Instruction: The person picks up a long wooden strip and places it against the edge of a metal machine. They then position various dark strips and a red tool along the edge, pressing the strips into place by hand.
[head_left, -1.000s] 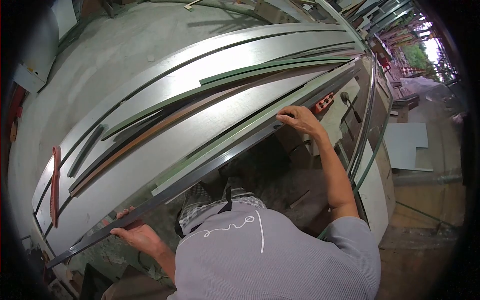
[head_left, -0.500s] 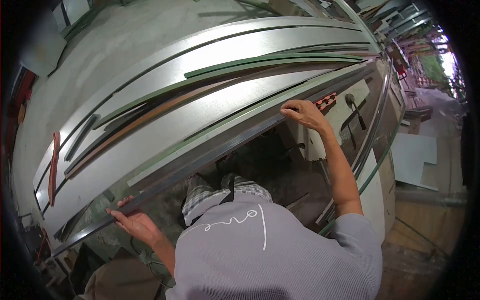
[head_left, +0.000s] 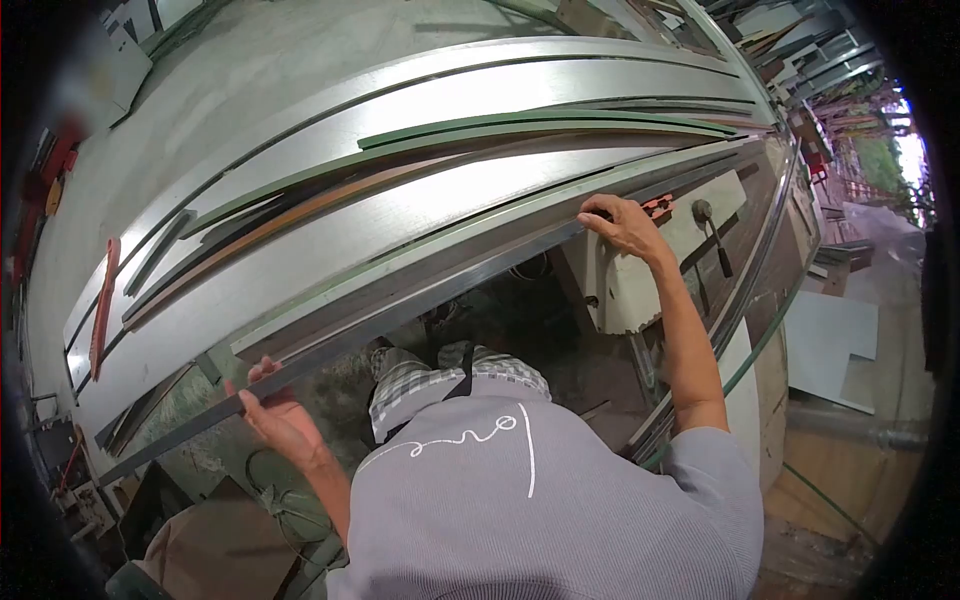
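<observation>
A long, narrow grey metal bar (head_left: 420, 306) runs diagonally in front of me, from the lower left to the upper right. Its lower end reaches past the table edge. My left hand (head_left: 282, 418) cups the bar near that end, thumb on the near side and fingertips showing beyond it. Further up, my right hand (head_left: 625, 230) has its fingers closed on the bar, with thumb and forefinger together on it. Just beyond the bar lies a pale green strip (head_left: 440, 240) along the table's near edge.
A shiny metal-topped table (head_left: 290, 255) carries green strips (head_left: 540, 125), a brown strip (head_left: 300, 222) and a reddish piece (head_left: 104, 305) at the left. Right of my right hand are a pale board (head_left: 628, 290) and a dark-handled tool (head_left: 712, 235). Sheet offcuts (head_left: 828, 340) lie at far right.
The bar's lower part has tilted and shifted slightly upward, with my left hand rising along with it. My right hand appears a little further right. The view has shifted slightly.
</observation>
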